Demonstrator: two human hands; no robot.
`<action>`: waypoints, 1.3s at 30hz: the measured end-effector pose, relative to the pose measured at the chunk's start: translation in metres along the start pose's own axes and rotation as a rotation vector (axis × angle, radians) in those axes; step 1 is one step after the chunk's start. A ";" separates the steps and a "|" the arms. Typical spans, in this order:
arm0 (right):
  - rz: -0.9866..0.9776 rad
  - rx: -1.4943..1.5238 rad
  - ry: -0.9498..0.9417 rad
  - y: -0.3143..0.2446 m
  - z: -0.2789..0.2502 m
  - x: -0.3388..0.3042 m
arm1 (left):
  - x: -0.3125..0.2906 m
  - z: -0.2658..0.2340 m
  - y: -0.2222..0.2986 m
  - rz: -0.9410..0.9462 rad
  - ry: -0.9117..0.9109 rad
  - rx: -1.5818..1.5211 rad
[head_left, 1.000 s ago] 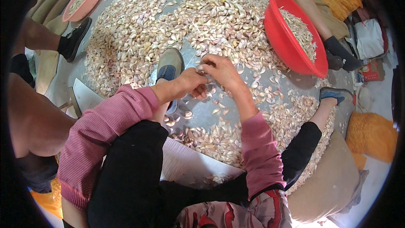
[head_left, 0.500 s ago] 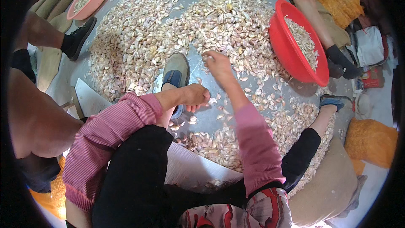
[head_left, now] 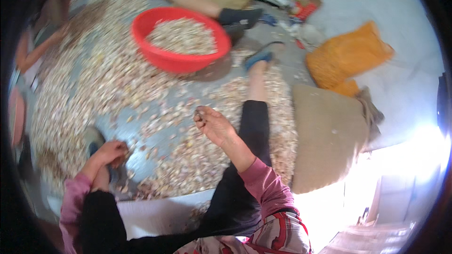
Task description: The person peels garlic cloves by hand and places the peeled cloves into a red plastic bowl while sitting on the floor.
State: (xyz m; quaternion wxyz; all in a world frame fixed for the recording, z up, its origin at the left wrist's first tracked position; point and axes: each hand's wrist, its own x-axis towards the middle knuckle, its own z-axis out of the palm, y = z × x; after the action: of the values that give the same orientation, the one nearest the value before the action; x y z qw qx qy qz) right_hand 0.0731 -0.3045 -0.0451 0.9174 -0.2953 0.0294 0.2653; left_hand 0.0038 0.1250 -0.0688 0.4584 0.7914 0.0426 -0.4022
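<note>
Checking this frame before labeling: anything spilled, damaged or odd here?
Nothing looks damaged. The pale peel pieces cover the floor in a broad, even spread around the red basin, not a spill. Right hand is raised over them; left hand rests among them.

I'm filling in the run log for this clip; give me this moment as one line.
right hand: raised, small piece pinched in fingers | left hand: low, beside knee | floor: garlic pieces spread | red basin: part filled, ahead

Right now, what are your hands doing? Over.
Left hand down by the shoe, touching garlic bits. Right hand raised, fingers curled around a small piece. Red bowl ahead, nothing between.
</note>
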 end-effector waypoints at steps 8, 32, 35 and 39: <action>-1.085 -0.761 0.911 -0.342 -0.042 -0.202 | 0.010 0.017 0.017 -0.104 -0.048 0.046; -0.531 -2.018 -0.388 0.111 0.035 0.049 | 0.002 0.013 0.012 -0.006 0.024 -0.222; -0.616 -2.029 -0.345 0.101 0.017 0.048 | 0.009 0.009 0.013 0.025 0.021 -0.112; -0.618 -1.953 0.004 0.077 0.043 0.070 | 0.008 0.011 0.022 0.266 0.297 0.174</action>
State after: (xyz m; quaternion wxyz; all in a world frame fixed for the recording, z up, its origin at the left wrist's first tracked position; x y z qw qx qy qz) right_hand 0.0893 -0.1950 -0.0651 0.3047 -0.9086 -0.2755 -0.0750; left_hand 0.0120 0.1019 -0.0618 0.4263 0.8771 -0.0299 -0.2193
